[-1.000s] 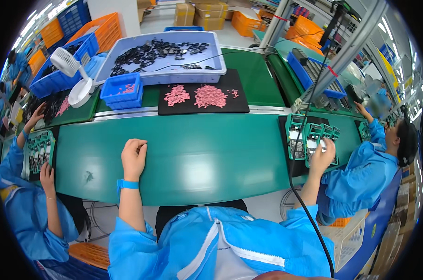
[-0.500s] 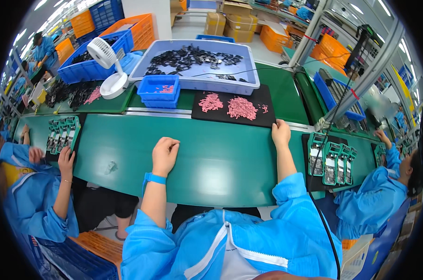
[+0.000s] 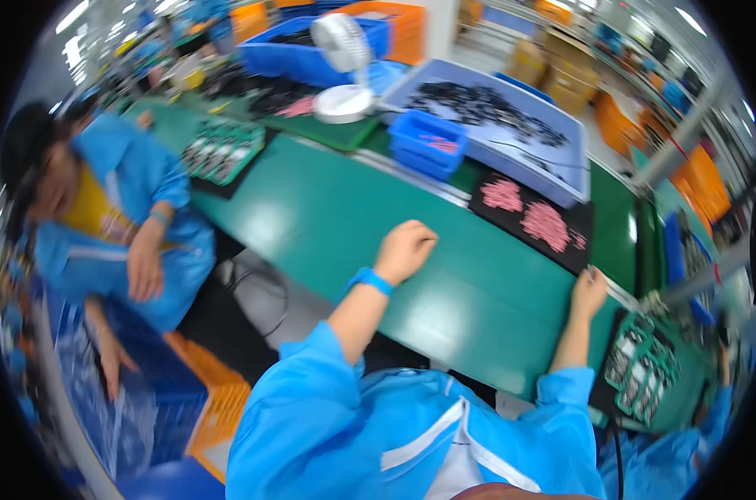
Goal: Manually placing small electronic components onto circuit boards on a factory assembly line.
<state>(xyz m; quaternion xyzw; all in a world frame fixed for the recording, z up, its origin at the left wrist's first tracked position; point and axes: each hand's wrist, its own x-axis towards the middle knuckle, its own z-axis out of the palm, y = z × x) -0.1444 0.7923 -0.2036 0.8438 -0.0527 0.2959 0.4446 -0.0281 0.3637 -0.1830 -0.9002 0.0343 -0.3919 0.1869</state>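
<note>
My left hand [image 3: 405, 252] is closed over the green tabletop [image 3: 311, 196], a blue band round its wrist. Whatever its curled fingers may hold is hidden. Over to the right, my right hand [image 3: 590, 293] is closed at the near corner of a black mat [image 3: 511, 223]. Its fingertips are pinched together, and blur hides whether they grip the mat's corner or a small piece. On that mat lie two main heaps of small pink parts, the left heap [image 3: 502, 196] and the larger right heap [image 3: 546, 226], plus a few strays.
Behind the mat stand a small blue bin [image 3: 429, 143] with pink pieces and a large pale tub [image 3: 580, 179] of black parts. A white fan [image 3: 345, 103] is to their left. Green-framed boards lie left [image 3: 221, 150] and right [image 3: 642, 367]. A co-worker [image 3: 115, 217] sits at left.
The view has swung left and tilted, so the table now slants down to the right. My hands keep about the same places by the table and mat. The left co-worker's hand has left the boards.
</note>
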